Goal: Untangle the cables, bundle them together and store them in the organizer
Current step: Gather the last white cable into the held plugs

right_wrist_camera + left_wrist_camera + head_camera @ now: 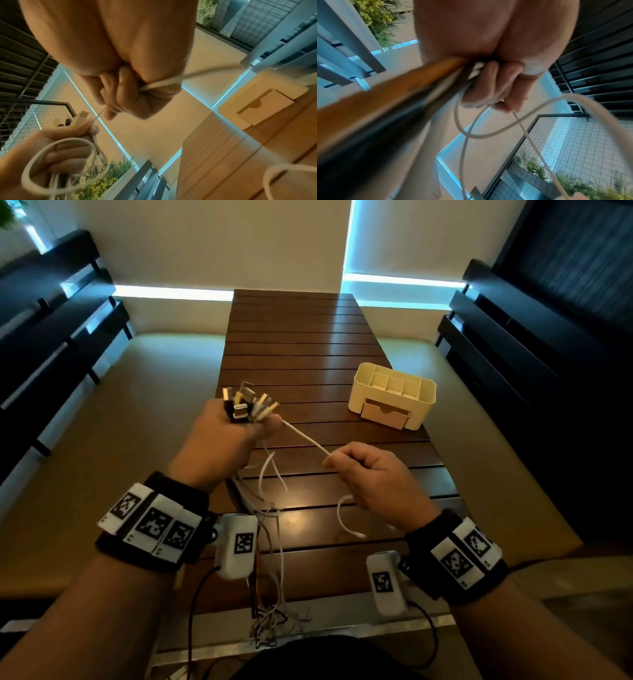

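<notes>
The surface [291,344] beyond the hands is left open — only the organizer [394,395] stands at the right, while a taut cable [305,436] bars the gap between the hands

My left hand [222,436] hides where the bunched white and black cables [270,542] cross; their tangled ends near my lap are too small to sort.

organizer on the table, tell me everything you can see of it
The organizer is a cream box that looks like plastic, with rounded corners. Its open top is split by dividers into several compartments, and nothing shows inside them. A small drawer with a notch pull sits shut in its front. It stands upright on the slatted wooden table, beyond the right hand. Neither hand nor any cable touches it.
</notes>
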`<state>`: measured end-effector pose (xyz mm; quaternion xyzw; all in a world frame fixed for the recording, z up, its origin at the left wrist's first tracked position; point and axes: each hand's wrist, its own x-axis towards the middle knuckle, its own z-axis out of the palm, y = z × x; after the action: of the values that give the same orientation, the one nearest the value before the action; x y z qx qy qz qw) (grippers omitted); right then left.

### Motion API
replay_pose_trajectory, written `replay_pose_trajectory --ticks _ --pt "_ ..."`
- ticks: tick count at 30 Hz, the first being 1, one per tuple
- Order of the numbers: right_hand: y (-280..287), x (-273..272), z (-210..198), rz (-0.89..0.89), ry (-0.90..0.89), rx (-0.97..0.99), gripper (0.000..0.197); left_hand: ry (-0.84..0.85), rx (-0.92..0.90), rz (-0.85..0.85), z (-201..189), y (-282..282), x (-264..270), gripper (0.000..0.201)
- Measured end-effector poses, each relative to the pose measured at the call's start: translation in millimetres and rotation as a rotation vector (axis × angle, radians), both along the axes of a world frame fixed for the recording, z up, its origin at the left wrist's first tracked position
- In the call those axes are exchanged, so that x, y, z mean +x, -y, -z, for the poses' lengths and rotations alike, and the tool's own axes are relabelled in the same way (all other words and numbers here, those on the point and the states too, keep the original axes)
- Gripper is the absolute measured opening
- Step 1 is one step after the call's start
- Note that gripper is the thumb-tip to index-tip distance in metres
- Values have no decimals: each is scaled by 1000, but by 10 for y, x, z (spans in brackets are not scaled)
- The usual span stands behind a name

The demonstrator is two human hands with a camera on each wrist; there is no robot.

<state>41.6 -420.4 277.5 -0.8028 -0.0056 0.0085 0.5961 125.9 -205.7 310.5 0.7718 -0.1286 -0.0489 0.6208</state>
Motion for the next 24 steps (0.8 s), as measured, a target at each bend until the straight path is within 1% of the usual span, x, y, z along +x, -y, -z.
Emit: replay_pose_trajectory --ticks 2,4,8,10,11,13,16,17,19,20,21,22,24 --pt "-97 -41 97 8 -37 22 20 -50 -89 -70 45 -86 51 17" --pt "-169 -96 200 22 -95 78 21 -99 -121 -104 115 -150 75 19" --pt "-228 -259 283 11 -227 150 22 -123 -11 -5 261 -241 49 21" --pt "-250 -330 228 -9 -276 125 23 -133 38 35 307 -263 50 20" --pt "-262 -350 195 -17 -298 96 23 -139 46 51 324 -261 57 16" --pt "-277 -371 166 -16 -331 16 23 -144 50 83 350 -225 69 11" --pt "-303 -388 180 -5 -406 -91 22 -113 63 160 355 -119 59 19" --pt "-308 -389 200 -19 -428 -154 21 -92 62 180 350 -86 50 22" --pt "-295 -389 235 -56 -431 -438 24 -36 68 208 356 -16 35 27" --pt "-292 -384 258 -56 -432 -575 31 -15 74 226 355 21 12 27" --pt "-295 -374 268 -28 -429 -668 41 -10 76 249 355 57 -19 26" --pt "-297 -361 269 24 -414 -717 52 -26 79 279 362 88 -49 25" --pt "-314 -339 225 115 -333 -714 68 -79 65 343 386 134 -98 19"
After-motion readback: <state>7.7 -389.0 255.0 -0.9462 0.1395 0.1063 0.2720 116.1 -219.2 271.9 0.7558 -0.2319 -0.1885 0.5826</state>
